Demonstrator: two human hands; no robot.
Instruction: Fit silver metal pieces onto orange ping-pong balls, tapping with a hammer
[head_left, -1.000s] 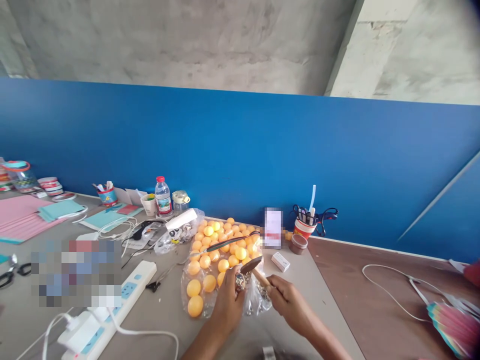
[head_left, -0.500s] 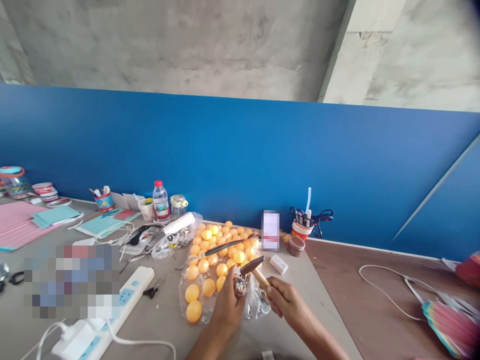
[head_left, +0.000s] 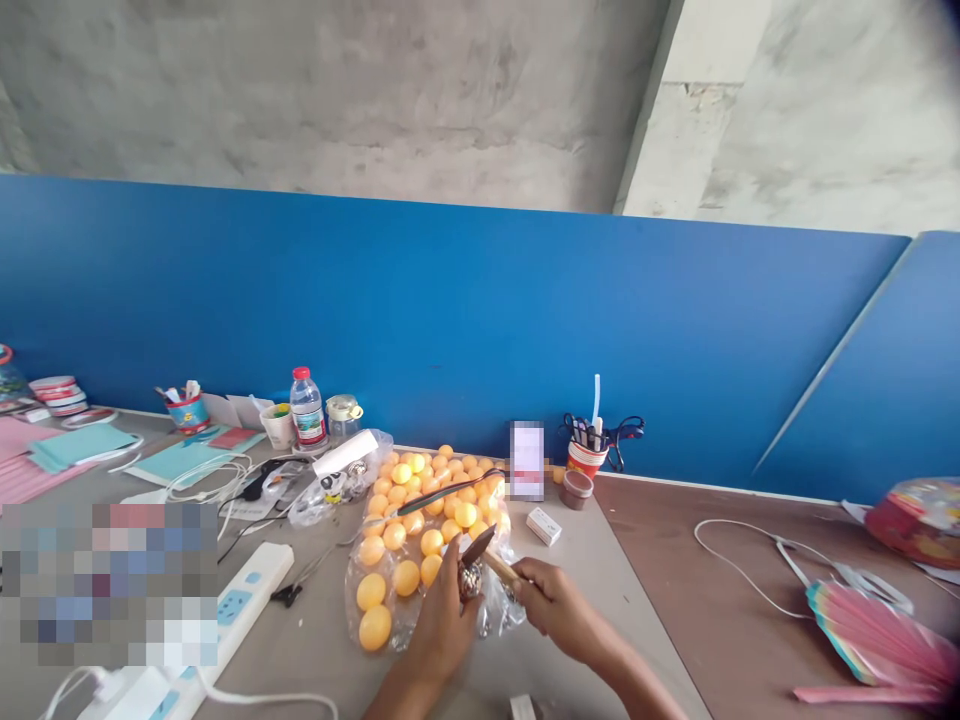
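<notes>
My left hand (head_left: 442, 622) is wrapped round a small shiny ball (head_left: 470, 580) with a mottled dark-and-silver surface. In my right hand (head_left: 551, 600) is a small tool with a wooden handle (head_left: 501, 568) and a dark, pointed, leaf-shaped blade (head_left: 478, 546). The blade lies across the top of the ball; whether it touches cannot be made out. Just behind my hands spreads a clear plastic bag (head_left: 358, 610) of several orange table tennis balls (head_left: 406, 578). A dark strap-like strip (head_left: 442, 492) rests over the bag.
A phone (head_left: 527, 460) leans by the blue partition (head_left: 450, 320). Near it are a small white box (head_left: 544, 526), a lidded tub (head_left: 577, 490) and a paper cup of cords (head_left: 586, 458). Leftward stand a water bottle (head_left: 308, 410) and a white power strip (head_left: 251, 595). A pink fan (head_left: 881, 630) lies right.
The view has turned slightly right, so everything sits further left. The blade has shifted from beside the ball's upper right to across its top. Both hands keep their hold.
</notes>
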